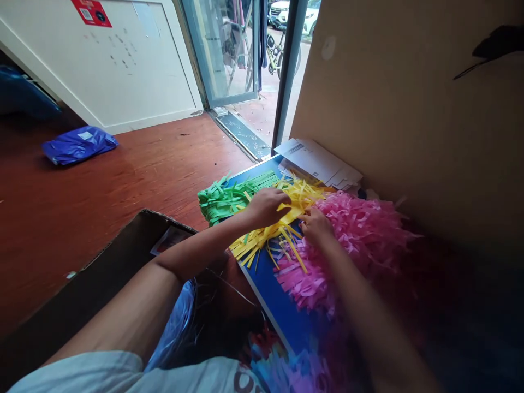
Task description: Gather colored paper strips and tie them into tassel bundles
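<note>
Yellow paper fringe lies across a blue board, its cut strips hanging toward me over the near edge. My left hand is over its left part, fingers curled and closed on the yellow paper. From the right, my right hand pinches the same yellow fringe between thumb and fingers; the exact fingertip contact is partly hidden. Green paper fringe lies beyond my left hand. A fluffy heap of pink paper fringe spreads beside and under my right forearm.
The blue board bears the fringes and a stack of white sheets or flattened cartons against the wall. An open cardboard box stands left. A blue plastic package lies on the floor; a glass door stands open.
</note>
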The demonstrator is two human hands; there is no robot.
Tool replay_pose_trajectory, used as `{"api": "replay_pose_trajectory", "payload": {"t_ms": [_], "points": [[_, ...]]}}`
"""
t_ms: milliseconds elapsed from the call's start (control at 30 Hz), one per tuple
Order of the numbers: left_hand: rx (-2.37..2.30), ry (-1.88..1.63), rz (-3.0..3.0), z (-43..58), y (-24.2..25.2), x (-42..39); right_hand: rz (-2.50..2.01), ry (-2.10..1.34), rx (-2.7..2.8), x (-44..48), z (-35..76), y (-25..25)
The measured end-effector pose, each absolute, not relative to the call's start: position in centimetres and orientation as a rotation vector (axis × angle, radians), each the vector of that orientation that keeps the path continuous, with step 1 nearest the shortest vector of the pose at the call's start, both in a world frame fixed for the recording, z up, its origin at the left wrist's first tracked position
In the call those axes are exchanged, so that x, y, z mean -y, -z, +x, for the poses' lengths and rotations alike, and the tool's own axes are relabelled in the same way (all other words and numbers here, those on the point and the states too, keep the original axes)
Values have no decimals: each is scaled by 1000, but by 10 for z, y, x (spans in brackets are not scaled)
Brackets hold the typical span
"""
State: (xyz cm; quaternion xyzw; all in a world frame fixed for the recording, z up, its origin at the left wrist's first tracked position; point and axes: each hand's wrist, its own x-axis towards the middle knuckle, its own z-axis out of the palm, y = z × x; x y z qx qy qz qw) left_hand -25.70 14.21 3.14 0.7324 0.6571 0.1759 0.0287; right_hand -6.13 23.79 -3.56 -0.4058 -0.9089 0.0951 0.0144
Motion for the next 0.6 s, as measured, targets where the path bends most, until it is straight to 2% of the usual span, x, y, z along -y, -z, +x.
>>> {"api": "replay_pose_trajectory", "payload": {"t_ms": [33,133,333,600], "points": [[-2008,-338,2248,-245,-29,-158,-1267,-272,2829,-237,-63,36],[-2075,-147,2195,-223,-12,-192,-1279,-216,2819,-236,-66,38],[-2274,-68,2085,-224,10,-203,-1259,-156,2821,-233,-67,35],[-2312,56,1965,-224,-1,-197,-1045,-166,2878,-207,-86,29]]}}
